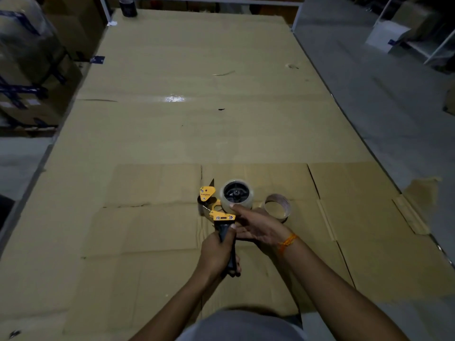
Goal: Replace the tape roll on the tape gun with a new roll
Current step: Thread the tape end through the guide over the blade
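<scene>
A yellow and black tape gun (216, 210) is held above the cardboard near the front middle. My left hand (218, 252) is shut around its black handle. A full clear tape roll (236, 193) sits on the gun's black hub. My right hand (256, 226) is beside the roll with fingers spread, its thumb tip touching the roll's lower edge. Just right of the gun, an almost bare cardboard core (277, 207) lies on the cardboard, partly behind my right hand.
Flattened cardboard sheets (197, 119) cover the wide table. A dark tape roll (128, 7) stands at the far left corner. Wrapped boxes (27, 70) are stacked to the left, and white shelving (418, 38) stands at the far right across the grey floor.
</scene>
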Demonstrator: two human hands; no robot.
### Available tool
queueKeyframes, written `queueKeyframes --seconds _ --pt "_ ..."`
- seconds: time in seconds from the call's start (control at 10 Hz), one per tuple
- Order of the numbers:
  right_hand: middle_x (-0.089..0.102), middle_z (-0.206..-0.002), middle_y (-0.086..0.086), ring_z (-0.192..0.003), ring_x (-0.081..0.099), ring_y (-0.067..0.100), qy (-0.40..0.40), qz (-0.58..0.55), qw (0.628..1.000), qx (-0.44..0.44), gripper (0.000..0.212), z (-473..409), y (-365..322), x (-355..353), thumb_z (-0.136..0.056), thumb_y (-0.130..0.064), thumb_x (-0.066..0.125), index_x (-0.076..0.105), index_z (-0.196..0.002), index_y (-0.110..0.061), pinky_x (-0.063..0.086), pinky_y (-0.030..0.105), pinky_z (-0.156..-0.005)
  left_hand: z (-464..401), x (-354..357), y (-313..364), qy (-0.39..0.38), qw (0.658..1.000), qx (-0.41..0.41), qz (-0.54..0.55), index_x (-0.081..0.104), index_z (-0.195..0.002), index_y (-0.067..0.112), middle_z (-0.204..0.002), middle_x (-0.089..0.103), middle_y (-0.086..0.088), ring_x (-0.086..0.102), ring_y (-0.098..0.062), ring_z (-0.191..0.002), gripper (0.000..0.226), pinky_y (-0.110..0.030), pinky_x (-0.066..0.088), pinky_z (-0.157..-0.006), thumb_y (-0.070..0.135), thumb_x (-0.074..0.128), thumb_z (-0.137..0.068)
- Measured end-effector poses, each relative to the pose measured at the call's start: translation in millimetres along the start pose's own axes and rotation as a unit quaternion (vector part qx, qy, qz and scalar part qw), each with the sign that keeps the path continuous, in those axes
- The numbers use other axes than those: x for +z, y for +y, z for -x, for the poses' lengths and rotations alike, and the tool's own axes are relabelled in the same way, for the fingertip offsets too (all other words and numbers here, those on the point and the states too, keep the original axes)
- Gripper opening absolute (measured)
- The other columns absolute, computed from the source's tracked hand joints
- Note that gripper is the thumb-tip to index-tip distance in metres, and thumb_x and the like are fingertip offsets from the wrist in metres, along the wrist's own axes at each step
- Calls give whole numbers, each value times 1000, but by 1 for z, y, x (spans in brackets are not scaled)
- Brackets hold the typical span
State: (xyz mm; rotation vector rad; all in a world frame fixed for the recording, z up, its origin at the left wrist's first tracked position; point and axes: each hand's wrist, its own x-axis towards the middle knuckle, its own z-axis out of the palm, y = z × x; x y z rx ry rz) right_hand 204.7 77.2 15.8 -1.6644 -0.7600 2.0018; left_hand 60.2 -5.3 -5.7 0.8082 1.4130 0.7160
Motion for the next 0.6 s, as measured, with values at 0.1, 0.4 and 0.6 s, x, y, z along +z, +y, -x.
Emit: queueKeyframes --seconds 0.1,0.4,0.6 --pt "83 -85 10 -77 83 23 27 33 999 -7 53 0 3 -3 -95 -44 80 75 -119 3 67 34 -74 6 12 -2 32 999 6 11 65 -103 -8 -58 69 -27 68 -33 -38 60 -30 53 -38 50 48 -110" --pt "48 -51 -3 -48 45 9 135 418 861 -257 57 3 11 -15 -102 -46 64 47 -54 -21 33 34 -51 0 16 -2 62 953 76 -286 59 -73 15 -72 70 -13 70 -29 -67 67 -35 45 -58 61 27 -110" --pt "63 -61 0 -55 60 17 184 526 773 -303 56 8 -2 -15 -103 -58 52 62 -66 -18 46 36 -53 -8 -13 14 49 906 128 -401 56 -67 20 -70 69 -10 73 -34 -76 64 -40 56 -69 64 32 -108"
